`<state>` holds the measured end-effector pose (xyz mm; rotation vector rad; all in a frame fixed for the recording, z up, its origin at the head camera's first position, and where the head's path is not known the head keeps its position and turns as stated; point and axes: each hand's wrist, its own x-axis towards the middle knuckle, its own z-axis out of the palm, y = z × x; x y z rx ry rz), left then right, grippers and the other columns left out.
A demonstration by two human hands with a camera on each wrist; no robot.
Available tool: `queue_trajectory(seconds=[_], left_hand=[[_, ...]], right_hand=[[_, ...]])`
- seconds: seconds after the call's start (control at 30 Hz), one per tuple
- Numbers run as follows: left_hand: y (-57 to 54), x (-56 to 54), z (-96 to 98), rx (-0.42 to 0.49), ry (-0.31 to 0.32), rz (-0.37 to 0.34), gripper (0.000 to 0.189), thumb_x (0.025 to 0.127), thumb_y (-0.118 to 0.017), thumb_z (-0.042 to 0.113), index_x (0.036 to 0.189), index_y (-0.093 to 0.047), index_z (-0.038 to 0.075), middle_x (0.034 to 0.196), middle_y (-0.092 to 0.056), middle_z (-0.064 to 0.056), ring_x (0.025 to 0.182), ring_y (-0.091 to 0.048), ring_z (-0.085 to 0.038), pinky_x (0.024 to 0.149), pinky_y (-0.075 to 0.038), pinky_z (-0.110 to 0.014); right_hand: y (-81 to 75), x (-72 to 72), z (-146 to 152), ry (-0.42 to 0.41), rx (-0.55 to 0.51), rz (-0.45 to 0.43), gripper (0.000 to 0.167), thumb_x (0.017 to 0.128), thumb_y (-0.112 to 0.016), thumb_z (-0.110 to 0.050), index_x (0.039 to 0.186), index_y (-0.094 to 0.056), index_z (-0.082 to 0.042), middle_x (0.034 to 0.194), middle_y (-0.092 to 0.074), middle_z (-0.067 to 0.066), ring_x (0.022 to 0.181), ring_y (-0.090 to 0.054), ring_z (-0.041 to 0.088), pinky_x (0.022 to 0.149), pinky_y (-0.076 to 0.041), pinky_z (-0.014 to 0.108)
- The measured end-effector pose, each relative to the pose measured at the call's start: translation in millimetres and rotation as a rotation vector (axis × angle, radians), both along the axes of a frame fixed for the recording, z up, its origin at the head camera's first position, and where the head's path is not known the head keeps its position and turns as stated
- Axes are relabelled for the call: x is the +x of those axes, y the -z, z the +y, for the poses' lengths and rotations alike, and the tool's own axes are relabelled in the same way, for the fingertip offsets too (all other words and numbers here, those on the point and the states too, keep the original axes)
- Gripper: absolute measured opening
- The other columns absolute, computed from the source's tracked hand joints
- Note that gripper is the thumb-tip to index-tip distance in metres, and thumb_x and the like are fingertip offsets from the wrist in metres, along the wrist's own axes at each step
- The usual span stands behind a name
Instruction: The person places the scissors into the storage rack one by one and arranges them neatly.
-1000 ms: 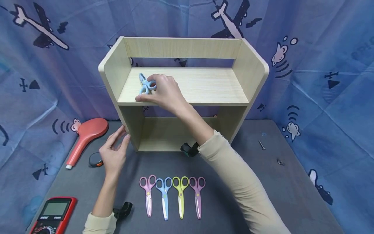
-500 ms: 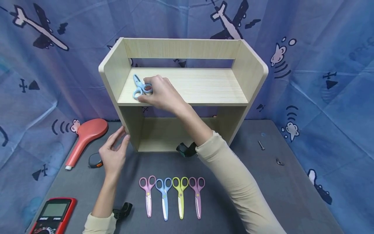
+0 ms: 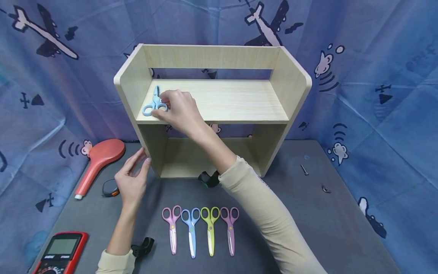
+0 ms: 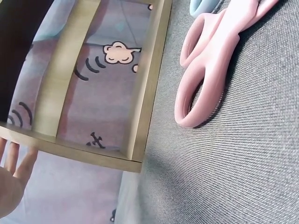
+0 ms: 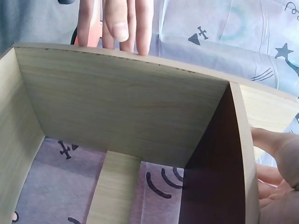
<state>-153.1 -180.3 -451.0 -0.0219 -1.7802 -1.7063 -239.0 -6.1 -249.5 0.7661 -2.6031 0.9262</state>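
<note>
In the head view my right hand [image 3: 179,112] is at the left end of the upper board of a pale wooden shelf unit [image 3: 226,101]. Thumb and fingers pinch one handle loop of the light blue scissors [image 3: 156,100], whose blades point to the back. In the right wrist view part of the right hand [image 5: 280,163] shows beyond the board's edge; the scissors are hidden there. My left hand [image 3: 132,184] touches the unit's left side panel with extended fingers. Those fingers [image 5: 119,23] show along that panel in the right wrist view.
In front of the unit lie pink scissors [image 3: 172,228], blue scissors [image 3: 191,230], yellow scissors [image 3: 210,228] and mauve scissors [image 3: 230,228] in a row. A red paddle-shaped tool [image 3: 102,154], a tape measure [image 3: 110,189] and a multimeter [image 3: 63,251] lie left; a screw [image 3: 304,170] lies right.
My right hand has moved left along the upper board with the light blue scissors, which have turned so the blades point more straight back. The left hand stays at the side panel.
</note>
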Motion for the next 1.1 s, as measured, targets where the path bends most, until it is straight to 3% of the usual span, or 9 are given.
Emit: queue_trajectory(seconds=[0.1,0.17,0.27,0.73,0.83,1.1], left_hand=[[-0.8,0.0,0.5,0.005,0.004,0.004,0.038,0.097,-0.079,0.000,0.134,-0.078,0.008,0.124,-0.076,0.010,0.116,-0.076,-0.001,0.097,-0.060,-0.015],[-1.4,0.0,0.7,0.010,0.007,0.004,0.038,0.097,-0.079,0.000,0.134,-0.078,0.009,0.125,-0.076,0.009,0.116,-0.076,-0.001,0.097,-0.060,-0.015],[-1.5,0.0,0.7,0.005,0.004,-0.002,0.038,0.097,-0.079,0.001,0.134,-0.078,0.010,0.126,-0.076,0.007,0.117,-0.075,-0.001,0.097,-0.060,-0.015],[-0.6,1.3,0.6,0.002,0.003,-0.003,0.038,0.097,-0.079,0.001,0.135,-0.078,0.009,0.128,-0.076,0.000,0.118,-0.075,-0.001,0.098,-0.060,-0.017],[-0.5,1.6,0.5,-0.005,0.001,-0.008,0.039,0.097,-0.079,0.002,0.135,-0.077,0.009,0.130,-0.076,-0.004,0.118,-0.075,-0.001,0.098,-0.060,-0.017],[-0.2,2.6,0.3,-0.002,0.003,-0.005,0.039,0.097,-0.079,0.002,0.135,-0.077,0.010,0.127,-0.075,0.008,0.119,-0.075,-0.001,0.098,-0.061,-0.018]], right_hand=[[0.0,2.1,-2,-0.013,-0.011,-0.026,0.035,0.097,-0.084,-0.030,0.122,-0.079,-0.005,0.115,-0.081,0.008,0.102,-0.074,0.015,0.093,-0.059,0.027],[-0.4,3.5,-2,-0.013,-0.021,-0.048,0.041,0.097,-0.084,-0.029,0.130,-0.077,-0.005,0.126,-0.080,0.008,0.114,-0.077,0.016,0.103,-0.061,0.029],[-0.1,5.6,-1,-0.023,-0.046,-0.070,0.047,0.097,-0.084,-0.028,0.136,-0.074,-0.003,0.133,-0.079,0.011,0.120,-0.077,0.019,0.106,-0.061,0.029],[-4.2,13.3,28,-0.125,-0.284,-0.199,0.049,0.094,-0.087,-0.023,0.134,-0.074,0.002,0.135,-0.077,0.015,0.120,-0.079,0.024,0.099,-0.064,0.021],[-5.3,20.3,45,-0.144,-0.341,-0.234,0.048,0.094,-0.088,-0.021,0.134,-0.074,0.002,0.135,-0.077,0.014,0.120,-0.078,0.024,0.101,-0.063,0.021],[3.4,50.2,95,-0.191,-0.401,-0.295,0.046,0.093,-0.088,-0.015,0.135,-0.074,-0.001,0.132,-0.077,0.014,0.117,-0.078,0.024,0.104,-0.064,0.028]])
